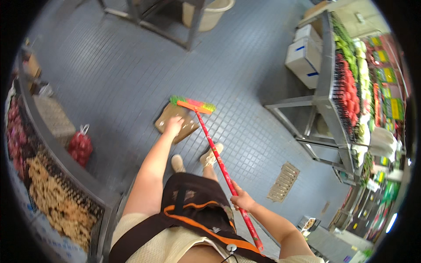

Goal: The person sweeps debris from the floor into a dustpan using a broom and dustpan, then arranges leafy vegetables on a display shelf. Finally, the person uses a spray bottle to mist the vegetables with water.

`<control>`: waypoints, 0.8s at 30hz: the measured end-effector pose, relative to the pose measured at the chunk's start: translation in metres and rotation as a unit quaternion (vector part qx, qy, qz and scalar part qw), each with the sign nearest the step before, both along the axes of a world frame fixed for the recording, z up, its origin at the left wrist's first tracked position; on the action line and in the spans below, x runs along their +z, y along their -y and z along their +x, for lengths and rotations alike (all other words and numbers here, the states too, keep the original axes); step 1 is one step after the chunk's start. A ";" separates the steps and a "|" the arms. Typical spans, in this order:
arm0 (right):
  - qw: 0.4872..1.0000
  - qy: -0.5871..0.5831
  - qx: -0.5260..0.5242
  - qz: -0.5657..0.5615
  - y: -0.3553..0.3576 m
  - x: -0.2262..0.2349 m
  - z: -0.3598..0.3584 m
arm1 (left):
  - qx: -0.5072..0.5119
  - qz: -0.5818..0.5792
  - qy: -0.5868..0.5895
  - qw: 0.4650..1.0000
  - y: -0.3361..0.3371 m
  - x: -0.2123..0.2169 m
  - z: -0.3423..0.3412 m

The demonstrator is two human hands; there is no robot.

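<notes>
My right hand (pixel 242 200) is wrapped round the red handle of a broom (pixel 213 149). The handle slants from beside my right hip up to an orange head (pixel 193 105) with green, pink and yellow bristles. My left hand (pixel 174 126) reaches forward over a piece of brown cardboard (pixel 165 115) with small white bits on it. The fingers look drawn together; what they hold, if anything, is too small to make out. The broom head overlaps the cardboard's far edge. Both lie just ahead of my light shoes (pixel 212 154).
Vegetable stands flank me: ginger (pixel 57 193) on the left, red and green produce (pixel 348 94) on the right. A red net bag (pixel 80 148) sits on the floor at left. White boxes (pixel 303 57), a floor grate (pixel 283 182) and a pale tub (pixel 213 15) are around.
</notes>
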State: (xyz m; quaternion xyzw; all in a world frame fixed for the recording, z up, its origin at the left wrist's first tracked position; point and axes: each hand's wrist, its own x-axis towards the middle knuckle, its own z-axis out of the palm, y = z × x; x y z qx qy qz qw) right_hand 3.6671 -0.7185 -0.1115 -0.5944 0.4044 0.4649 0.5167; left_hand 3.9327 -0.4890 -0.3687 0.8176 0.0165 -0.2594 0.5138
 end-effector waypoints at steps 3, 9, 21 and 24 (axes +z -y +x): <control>0.997 -0.016 -0.062 0.050 0.006 0.032 -0.005 | 0.015 0.041 0.043 0.998 -0.010 0.008 0.000; 0.997 0.080 0.014 -0.015 0.037 0.039 0.044 | 0.053 0.034 -0.027 0.998 -0.027 0.018 -0.030; 0.988 -0.039 0.114 0.101 0.132 0.042 0.082 | 0.246 0.068 -0.014 0.967 -0.003 0.039 -0.083; 0.959 0.038 0.273 0.063 0.146 0.046 0.127 | 0.331 0.068 0.020 0.941 0.005 0.035 -0.132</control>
